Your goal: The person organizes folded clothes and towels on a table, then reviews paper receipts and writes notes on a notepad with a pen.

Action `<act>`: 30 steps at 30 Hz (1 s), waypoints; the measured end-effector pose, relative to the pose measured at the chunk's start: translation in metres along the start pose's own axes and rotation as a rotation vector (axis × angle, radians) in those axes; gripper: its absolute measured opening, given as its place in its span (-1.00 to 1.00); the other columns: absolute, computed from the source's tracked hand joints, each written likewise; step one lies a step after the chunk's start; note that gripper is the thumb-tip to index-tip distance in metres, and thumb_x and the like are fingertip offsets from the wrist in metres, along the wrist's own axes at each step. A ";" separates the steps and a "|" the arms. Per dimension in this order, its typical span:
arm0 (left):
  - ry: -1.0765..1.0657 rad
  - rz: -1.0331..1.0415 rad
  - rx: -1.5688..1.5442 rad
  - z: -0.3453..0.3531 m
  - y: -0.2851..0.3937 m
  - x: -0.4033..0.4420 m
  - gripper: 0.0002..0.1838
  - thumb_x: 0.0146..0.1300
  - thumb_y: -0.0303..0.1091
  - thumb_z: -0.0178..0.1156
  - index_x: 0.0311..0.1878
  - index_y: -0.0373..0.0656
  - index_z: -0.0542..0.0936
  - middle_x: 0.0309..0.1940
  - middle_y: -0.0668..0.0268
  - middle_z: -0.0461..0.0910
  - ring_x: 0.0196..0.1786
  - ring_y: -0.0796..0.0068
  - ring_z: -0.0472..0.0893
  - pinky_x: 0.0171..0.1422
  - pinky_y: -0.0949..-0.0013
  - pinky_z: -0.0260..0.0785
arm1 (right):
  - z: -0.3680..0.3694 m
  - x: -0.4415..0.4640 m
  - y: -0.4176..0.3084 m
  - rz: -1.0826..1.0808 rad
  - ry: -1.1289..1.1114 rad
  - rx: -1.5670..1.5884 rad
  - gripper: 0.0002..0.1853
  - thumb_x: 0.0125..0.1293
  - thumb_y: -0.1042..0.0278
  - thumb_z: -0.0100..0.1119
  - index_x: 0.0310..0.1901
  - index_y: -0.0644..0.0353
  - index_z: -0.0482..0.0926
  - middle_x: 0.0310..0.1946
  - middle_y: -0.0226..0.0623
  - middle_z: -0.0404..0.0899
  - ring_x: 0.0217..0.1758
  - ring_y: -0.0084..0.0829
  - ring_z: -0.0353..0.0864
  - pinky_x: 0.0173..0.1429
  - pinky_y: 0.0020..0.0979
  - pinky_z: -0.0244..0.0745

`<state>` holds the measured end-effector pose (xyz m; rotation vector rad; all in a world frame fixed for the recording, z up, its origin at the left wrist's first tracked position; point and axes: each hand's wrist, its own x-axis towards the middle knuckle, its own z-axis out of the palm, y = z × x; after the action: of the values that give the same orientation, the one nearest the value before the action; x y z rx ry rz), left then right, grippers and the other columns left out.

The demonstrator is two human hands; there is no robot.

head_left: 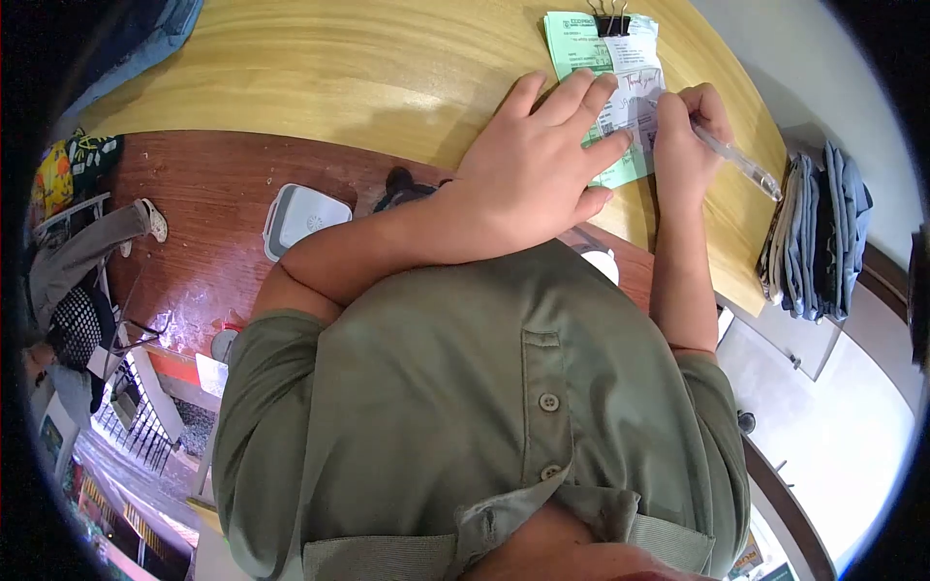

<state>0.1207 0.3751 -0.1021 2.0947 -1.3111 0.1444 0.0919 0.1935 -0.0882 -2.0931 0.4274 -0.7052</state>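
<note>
My left hand (pixel 542 174) lies palm down with its fingers spread, partly over a sheaf of green slips (pixel 572 41). A white printed receipt (pixel 637 87) with red handwriting rests on top of the slips. At the far end, a black binder clip (pixel 612 26) grips the papers. My right hand (pixel 690 145) is closed around a clear pen (pixel 741 163), beside the receipt's right edge. The pen slants down to the right; its writing tip is hidden by the fingers.
The papers lie on a light wooden table (pixel 368 68) with a curved edge. Folded jeans (pixel 814 232) are stacked at its right end. A white lidded box (pixel 312 215) is on the reddish floor (pixel 203 203). Another person's leg (pixel 92 254) shows at left, and denim (pixel 145 48) at upper left.
</note>
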 end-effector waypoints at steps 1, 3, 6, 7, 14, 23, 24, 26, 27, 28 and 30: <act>0.002 -0.003 -0.006 0.001 0.000 0.000 -0.50 0.03 -0.10 0.27 0.08 0.02 0.53 0.30 0.14 0.28 0.34 0.21 0.24 0.29 0.04 0.12 | 0.001 0.001 -0.001 0.031 0.005 0.065 -0.78 0.07 0.58 0.07 -0.63 0.24 0.27 -0.70 -0.50 0.24 -0.57 -0.71 0.18 -0.54 -0.56 0.10; 0.003 -0.003 -0.015 0.000 -0.001 0.001 -0.50 0.03 -0.10 0.27 0.09 0.02 0.53 0.30 0.14 0.28 0.34 0.21 0.24 0.29 0.04 0.12 | 0.000 0.003 0.004 0.007 0.028 0.035 -0.78 0.10 0.57 0.08 -0.62 0.23 0.28 -0.71 -0.48 0.25 -0.57 -0.70 0.22 -0.53 -0.56 0.13; 0.001 0.003 -0.030 -0.002 -0.001 0.000 -0.49 0.03 -0.11 0.28 0.10 0.01 0.53 0.30 0.13 0.28 0.33 0.18 0.25 0.28 0.03 0.13 | -0.004 0.003 -0.002 0.108 0.123 0.225 -0.78 0.16 0.54 0.11 -0.58 0.22 0.31 -0.69 -0.45 0.31 -0.56 -0.66 0.31 -0.50 -0.54 0.21; 0.001 0.006 -0.034 -0.002 -0.001 0.000 -0.49 0.04 -0.12 0.27 0.11 0.01 0.52 0.29 0.12 0.29 0.33 0.16 0.26 0.28 0.02 0.12 | -0.005 0.003 -0.007 0.226 0.190 0.449 -0.78 0.19 0.52 0.14 -0.55 0.22 0.33 -0.66 -0.43 0.35 -0.54 -0.63 0.36 -0.47 -0.53 0.27; 0.044 0.029 -0.043 -0.001 -0.002 0.001 -0.48 0.03 -0.13 0.28 0.11 -0.01 0.53 0.28 0.08 0.31 0.31 0.12 0.29 0.29 0.01 0.12 | -0.007 -0.022 -0.016 -0.062 -0.183 0.299 -0.83 0.19 0.52 0.23 -0.45 0.24 0.41 -0.49 -0.33 0.53 -0.43 -0.59 0.49 -0.33 -0.58 0.38; 0.025 0.013 -0.012 0.001 -0.003 -0.001 -0.51 0.04 -0.10 0.28 0.07 -0.01 0.54 0.29 0.12 0.30 0.33 0.16 0.26 0.32 0.02 0.12 | -0.001 -0.023 -0.006 -0.044 -0.148 0.252 -0.77 0.09 0.61 0.17 -0.59 0.22 0.33 -0.63 -0.43 0.42 -0.54 -0.68 0.31 -0.46 -0.59 0.21; 0.025 0.008 -0.013 0.000 -0.003 -0.001 -0.51 0.04 -0.10 0.28 0.07 -0.01 0.54 0.29 0.12 0.30 0.33 0.16 0.26 0.32 0.02 0.12 | 0.000 -0.023 -0.007 -0.018 -0.128 0.282 -0.77 0.09 0.60 0.17 -0.60 0.22 0.33 -0.64 -0.45 0.41 -0.56 -0.69 0.29 -0.48 -0.59 0.19; -0.027 0.007 -0.016 -0.002 -0.004 -0.001 -0.51 0.05 -0.09 0.27 0.07 -0.01 0.54 0.29 0.14 0.30 0.34 0.18 0.26 0.34 0.04 0.10 | 0.000 -0.022 -0.002 -0.089 -0.164 0.178 -0.77 0.09 0.60 0.17 -0.61 0.22 0.32 -0.65 -0.47 0.40 -0.57 -0.70 0.27 -0.49 -0.59 0.18; -0.029 0.003 -0.017 -0.002 -0.004 -0.001 -0.51 0.05 -0.09 0.27 0.07 -0.01 0.54 0.29 0.14 0.30 0.34 0.18 0.26 0.34 0.04 0.10 | -0.001 -0.022 -0.001 -0.159 -0.193 0.074 -0.76 0.08 0.59 0.17 -0.61 0.22 0.32 -0.66 -0.48 0.39 -0.58 -0.70 0.25 -0.51 -0.58 0.16; -0.017 0.002 -0.001 -0.001 -0.003 0.000 -0.52 0.05 -0.09 0.26 0.06 -0.01 0.54 0.30 0.14 0.30 0.34 0.18 0.26 0.34 0.05 0.09 | -0.002 -0.022 -0.001 -0.157 -0.196 0.075 -0.76 0.08 0.59 0.17 -0.61 0.22 0.32 -0.66 -0.48 0.39 -0.58 -0.70 0.25 -0.51 -0.58 0.16; -0.008 -0.001 0.016 0.000 -0.001 -0.001 -0.53 0.05 -0.09 0.26 0.05 -0.02 0.54 0.30 0.14 0.29 0.34 0.18 0.26 0.35 0.05 0.08 | -0.003 -0.022 -0.001 -0.089 -0.207 0.096 -0.76 0.08 0.58 0.16 -0.62 0.23 0.32 -0.67 -0.49 0.37 -0.59 -0.71 0.23 -0.53 -0.58 0.15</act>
<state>0.1213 0.3762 -0.1032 2.1116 -1.3174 0.1460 0.0730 0.2036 -0.0925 -2.0777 0.1832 -0.5417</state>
